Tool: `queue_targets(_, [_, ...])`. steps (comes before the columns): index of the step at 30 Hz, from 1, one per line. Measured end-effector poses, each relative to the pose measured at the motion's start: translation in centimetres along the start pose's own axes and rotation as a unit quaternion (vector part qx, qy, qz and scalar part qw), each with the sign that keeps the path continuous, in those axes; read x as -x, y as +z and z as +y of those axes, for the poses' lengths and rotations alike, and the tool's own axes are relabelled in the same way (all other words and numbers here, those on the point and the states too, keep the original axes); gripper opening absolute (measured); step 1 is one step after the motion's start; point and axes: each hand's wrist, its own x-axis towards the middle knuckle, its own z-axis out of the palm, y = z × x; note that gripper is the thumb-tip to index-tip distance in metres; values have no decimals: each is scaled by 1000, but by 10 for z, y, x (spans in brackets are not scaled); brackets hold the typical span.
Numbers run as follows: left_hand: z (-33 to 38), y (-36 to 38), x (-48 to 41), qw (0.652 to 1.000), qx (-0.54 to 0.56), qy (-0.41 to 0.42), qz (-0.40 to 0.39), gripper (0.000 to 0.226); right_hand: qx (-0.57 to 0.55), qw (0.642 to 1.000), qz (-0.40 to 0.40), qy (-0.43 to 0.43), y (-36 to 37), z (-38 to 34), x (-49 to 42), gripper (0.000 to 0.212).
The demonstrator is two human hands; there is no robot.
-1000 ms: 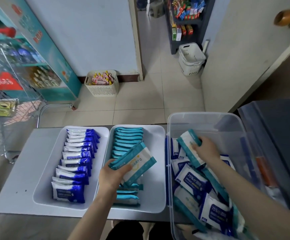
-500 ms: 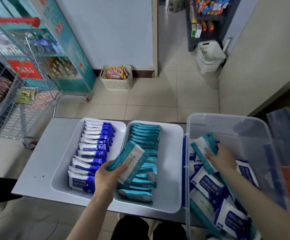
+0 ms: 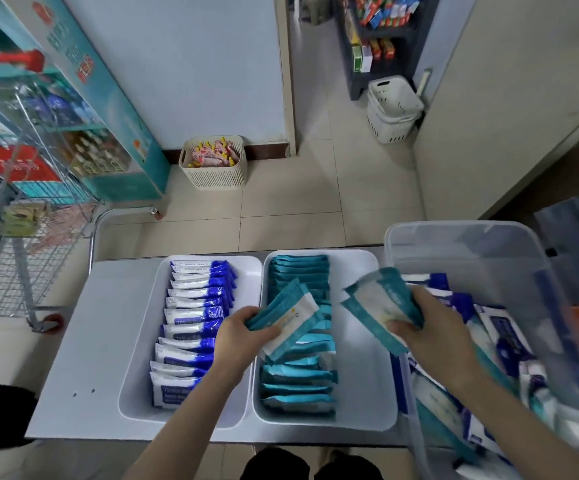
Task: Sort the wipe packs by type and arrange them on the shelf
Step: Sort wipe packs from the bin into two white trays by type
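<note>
Teal packs get the middle tray, so the left hand grips one over that tray's row, likely to slot it in. Right hand clutches more teal ones above the tray's right rim, by the clear bin. Blue packs sit left of it.

Single view, head-mounted, wide-angle. It looks forward and steeply down from above the near edge of the worktop, which fills the lower half of the frame. Close range: both forearms enter from the bottom edge, with the left hand and right hand around mid-frame. The upper half takes in the tiled floor and the wall beyond. Straight edges bow towards the borders.
</note>
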Motion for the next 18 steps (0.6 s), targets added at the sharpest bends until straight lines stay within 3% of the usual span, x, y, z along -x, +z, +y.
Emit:
queue_targets(4, [19,6,-37,991,-90,71,-66,30,106,988,-106,-20,44,-18,3,25])
queue_targets(8, [42,13,-78,971,-154,138,-119,36,136,983,-125,-23,77,-24,-10,32])
queue_targets(12, [52,13,-113,872,-396,230,-173,45,146,974,-166,-58,109,-26,-31,28])
queue_targets(15, [61,10,-130,827,-453,245,-225,53,185,957,-212,-70,130,-32,-46,36])
queue_targets(18, [71,10,-141,792,-486,265,-258,57,201,955,-204,-75,147,-43,-58,42])
